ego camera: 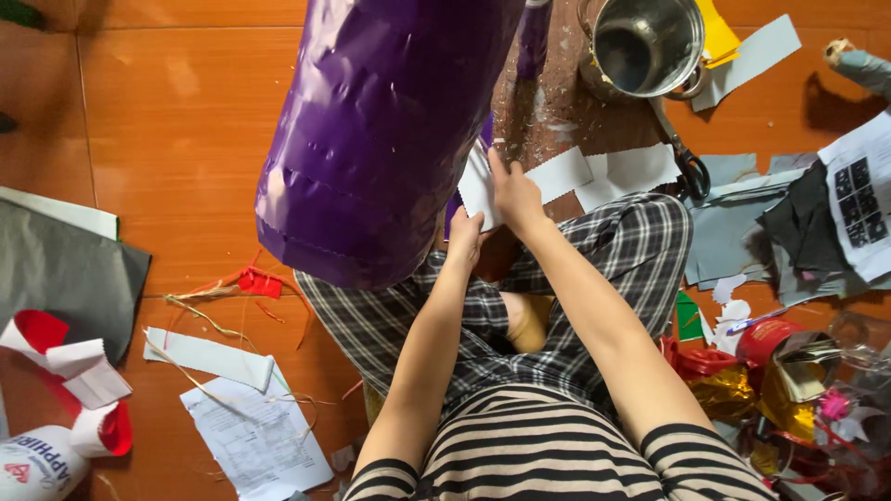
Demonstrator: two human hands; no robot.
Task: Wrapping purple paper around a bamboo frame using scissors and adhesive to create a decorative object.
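Both hands, left hand [464,237] and right hand [515,195], pinch a light, floppy white paper strip [483,186] beside a glossy purple cylinder [380,130]; best gripped by its edges.

Even, bright daylight fills the scene. The glossy purple paper cylinder [380,130] carries soft white glare streaks along its creases and casts a faint shadow on the orange floor [176,139] beneath it. Left of the cylinder, edges bow slightly; focus stays sharp throughout.
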